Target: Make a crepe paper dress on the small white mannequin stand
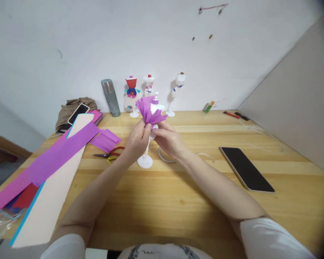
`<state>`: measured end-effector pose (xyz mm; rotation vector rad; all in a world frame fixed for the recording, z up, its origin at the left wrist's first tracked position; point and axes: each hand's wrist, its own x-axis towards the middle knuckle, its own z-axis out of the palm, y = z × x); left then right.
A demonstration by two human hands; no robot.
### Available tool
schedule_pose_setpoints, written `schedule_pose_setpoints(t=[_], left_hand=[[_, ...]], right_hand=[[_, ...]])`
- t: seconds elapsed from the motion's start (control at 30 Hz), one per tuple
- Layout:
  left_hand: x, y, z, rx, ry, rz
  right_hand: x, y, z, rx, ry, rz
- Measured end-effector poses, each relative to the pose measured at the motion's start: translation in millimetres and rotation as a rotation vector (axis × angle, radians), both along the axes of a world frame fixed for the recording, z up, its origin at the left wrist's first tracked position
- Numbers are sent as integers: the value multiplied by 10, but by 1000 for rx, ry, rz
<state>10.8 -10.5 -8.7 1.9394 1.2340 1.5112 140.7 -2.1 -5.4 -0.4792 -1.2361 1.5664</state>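
A small white mannequin (145, 162) stands on its round base in front of me. Gathered purple crepe paper (151, 112) fans out over its torso, bunched narrow at the waist. My left hand (139, 138) pinches that bunch between thumb and fingers. On the other side, my right hand (169, 138) curls round the waist, with its thumb and fingers against the mannequin; its fingertips are partly hidden behind it. Scissors (109, 154) with red and yellow handles lie beside my left forearm. A white ring of tape or ribbon (166, 156) lies under my right wrist.
Several dressed mannequins (131, 86) stand along the wall beside a grey flask (110, 98). Long purple crepe paper (62, 154) and a pale sheet (54, 201) cover the left side. A phone (247, 169) lies at right, a small green-labelled bottle (209, 107) at the back.
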Motion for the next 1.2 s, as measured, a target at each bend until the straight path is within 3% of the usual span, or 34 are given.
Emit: schedule_pose_setpoints(t=[0.17, 0.4, 0.53, 0.7, 1.0, 1.2], left_hand=[[-73, 20, 68, -24, 45, -65], [-113, 139, -34, -52, 98, -67], [-120, 142, -36, -80, 102, -53], [-183, 110, 57, -171, 133, -83], [-402, 80, 236, -347, 371, -135], [-441, 75, 307, -428, 271, -239]], right_hand=[[87, 99, -49, 122, -86, -60], [78, 270, -212, 228, -253, -64], [55, 299, -236, 290, -233, -97], [57, 307, -250, 309, -247, -111], [36, 278, -278, 319, -291, -90], [88, 258, -235, 227, -369, 3]])
